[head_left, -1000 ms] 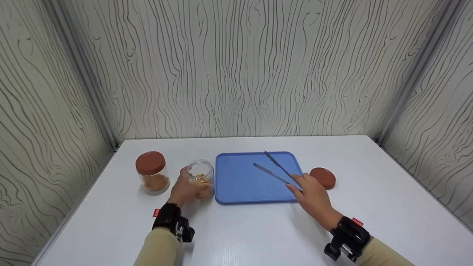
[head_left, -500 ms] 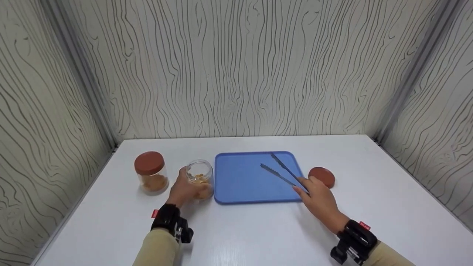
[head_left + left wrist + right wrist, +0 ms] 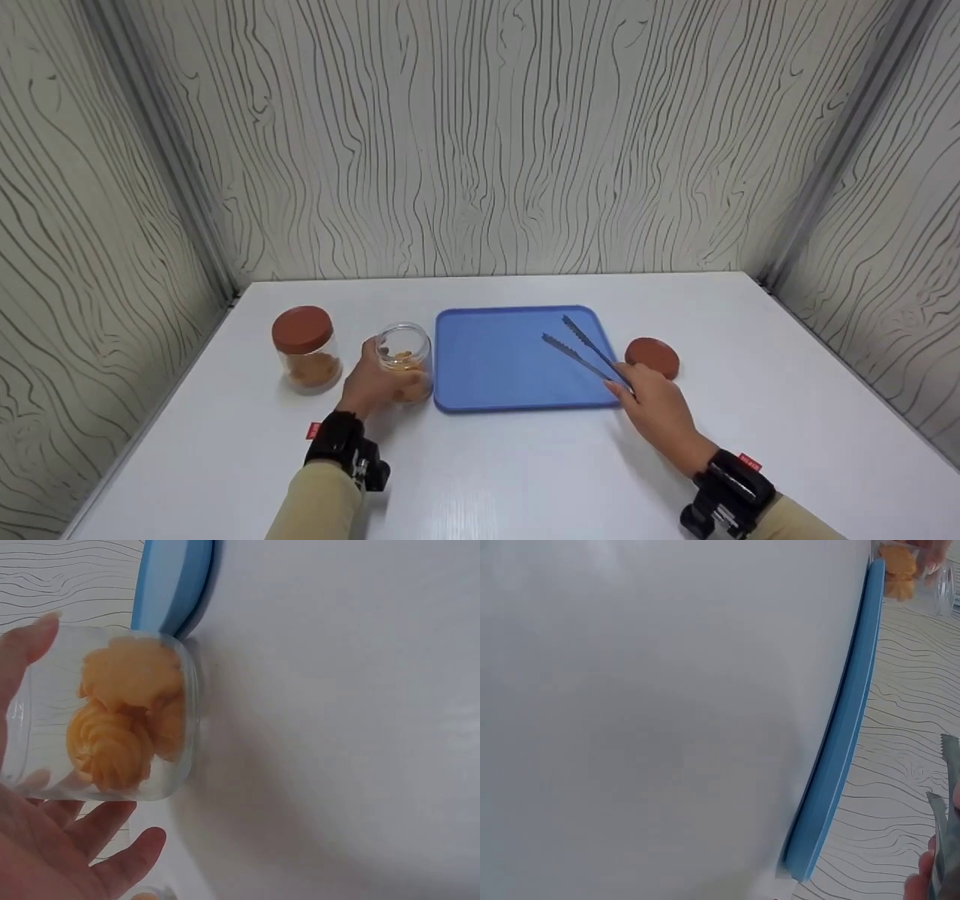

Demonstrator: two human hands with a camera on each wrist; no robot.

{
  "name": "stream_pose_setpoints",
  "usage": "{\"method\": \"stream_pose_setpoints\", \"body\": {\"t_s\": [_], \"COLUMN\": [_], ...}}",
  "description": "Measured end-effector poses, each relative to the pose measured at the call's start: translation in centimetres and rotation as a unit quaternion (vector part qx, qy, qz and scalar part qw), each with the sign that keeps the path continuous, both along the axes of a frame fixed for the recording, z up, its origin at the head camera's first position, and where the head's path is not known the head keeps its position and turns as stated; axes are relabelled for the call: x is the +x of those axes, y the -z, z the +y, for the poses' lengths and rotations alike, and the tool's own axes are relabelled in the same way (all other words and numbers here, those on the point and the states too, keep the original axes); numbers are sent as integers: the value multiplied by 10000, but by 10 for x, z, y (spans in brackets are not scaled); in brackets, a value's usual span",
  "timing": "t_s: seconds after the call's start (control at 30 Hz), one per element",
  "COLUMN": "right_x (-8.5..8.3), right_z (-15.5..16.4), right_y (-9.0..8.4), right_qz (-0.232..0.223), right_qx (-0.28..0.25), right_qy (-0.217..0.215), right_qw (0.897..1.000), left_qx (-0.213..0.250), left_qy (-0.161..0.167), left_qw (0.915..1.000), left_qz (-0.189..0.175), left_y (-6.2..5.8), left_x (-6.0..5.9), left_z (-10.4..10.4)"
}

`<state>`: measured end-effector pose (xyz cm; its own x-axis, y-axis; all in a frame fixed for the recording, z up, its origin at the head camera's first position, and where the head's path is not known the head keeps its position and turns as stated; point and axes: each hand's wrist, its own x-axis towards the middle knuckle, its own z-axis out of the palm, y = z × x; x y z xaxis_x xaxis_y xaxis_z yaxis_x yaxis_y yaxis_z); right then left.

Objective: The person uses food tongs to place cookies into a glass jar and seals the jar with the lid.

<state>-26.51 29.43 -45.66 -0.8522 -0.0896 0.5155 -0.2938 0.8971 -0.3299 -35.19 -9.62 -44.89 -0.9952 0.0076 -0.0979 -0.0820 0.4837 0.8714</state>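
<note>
My left hand (image 3: 373, 384) grips a clear, lidless jar (image 3: 405, 352) from its left side, just left of the blue tray. Inside the jar lie several swirled golden cookies (image 3: 112, 742), plain to see in the left wrist view. Metal tongs (image 3: 581, 347) with serrated tips are held in my right hand (image 3: 658, 409), over the right part of the blue tray (image 3: 487, 367). The arms of the tongs stand apart with nothing between them. In the right wrist view only some fingertips and part of the tongs (image 3: 942, 817) show at the right edge.
A second jar (image 3: 311, 367) of cookies, closed with a reddish-brown lid (image 3: 302, 330), stands at the left. Another reddish-brown lid (image 3: 652, 358) lies right of the tray, close behind my right hand. The white table (image 3: 480, 472) ends at a wood-patterned wall (image 3: 480, 142).
My right hand has moved right and slightly toward me with the tongs, from over the middle of the tray to its right part. The left hand and jar stay in place.
</note>
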Motion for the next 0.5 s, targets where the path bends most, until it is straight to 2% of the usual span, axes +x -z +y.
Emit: {"method": "stream_pose_setpoints", "body": {"t_s": [0.23,0.5], "right_x": [0,-3], "right_z": [7,18], "right_y": [5,12], "right_qz": [-195,-683], "right_qx": [-37,-29], "right_qy": [68,174], "right_qw": [9998,9975], "left_qx": [4,40], "left_qy": [6,54], "left_qw": [10000,9999], "left_qz": [-89,78], "left_y": [-1,0], "left_x": [0,1], "left_z": [0,0]}}
